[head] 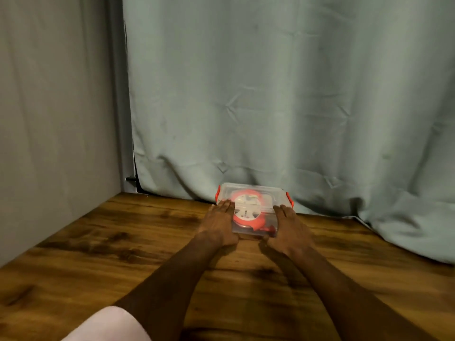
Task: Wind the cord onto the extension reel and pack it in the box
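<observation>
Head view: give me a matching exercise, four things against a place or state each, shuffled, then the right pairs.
Things:
1. orange and white extension reel
2. clear plastic box with orange side latches
3. left hand
4. right hand

Places or states:
A. flat against the box's right side
B. on the wooden table, by the grey-green curtain
C. inside the box, seen through the lid
D. flat against the box's left side

Pairs: 1-C, 2-B, 3-D, 4-A
</observation>
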Demonstrator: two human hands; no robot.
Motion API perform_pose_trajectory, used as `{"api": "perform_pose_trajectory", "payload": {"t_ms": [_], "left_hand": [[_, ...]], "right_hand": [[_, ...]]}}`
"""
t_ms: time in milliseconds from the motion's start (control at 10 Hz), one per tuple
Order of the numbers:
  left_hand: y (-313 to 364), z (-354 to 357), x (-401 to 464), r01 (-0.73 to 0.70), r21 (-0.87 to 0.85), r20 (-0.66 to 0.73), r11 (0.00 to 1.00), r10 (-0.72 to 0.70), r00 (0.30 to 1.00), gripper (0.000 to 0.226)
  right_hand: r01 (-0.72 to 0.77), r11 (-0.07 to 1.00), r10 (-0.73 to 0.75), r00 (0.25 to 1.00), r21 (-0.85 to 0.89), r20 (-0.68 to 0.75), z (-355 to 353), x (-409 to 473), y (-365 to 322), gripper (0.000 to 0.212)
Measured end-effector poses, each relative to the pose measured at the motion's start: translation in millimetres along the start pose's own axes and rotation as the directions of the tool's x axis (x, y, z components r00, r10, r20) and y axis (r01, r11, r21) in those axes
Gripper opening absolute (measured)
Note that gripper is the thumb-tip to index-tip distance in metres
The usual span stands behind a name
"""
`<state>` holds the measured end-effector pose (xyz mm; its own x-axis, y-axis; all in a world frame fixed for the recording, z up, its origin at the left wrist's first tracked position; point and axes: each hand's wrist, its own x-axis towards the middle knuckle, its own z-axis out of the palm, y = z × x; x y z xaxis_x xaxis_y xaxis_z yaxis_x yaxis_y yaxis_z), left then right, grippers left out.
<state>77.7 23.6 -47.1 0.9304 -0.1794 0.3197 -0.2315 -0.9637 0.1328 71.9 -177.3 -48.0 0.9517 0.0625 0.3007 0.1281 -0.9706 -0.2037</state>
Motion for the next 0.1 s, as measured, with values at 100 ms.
{"api": "perform_pose_trajectory", "payload": {"t_ms": [100], "left_hand": [[7.3,-41.3,-5.6,-0.045,-0.043,-0.286,0.998,0.031,0.958,0.087]], "right_hand": [[0.078,0.996,-0.069,0.983,0.049,-0.172,-35.8,1.0,-7.4,0.094]]}}
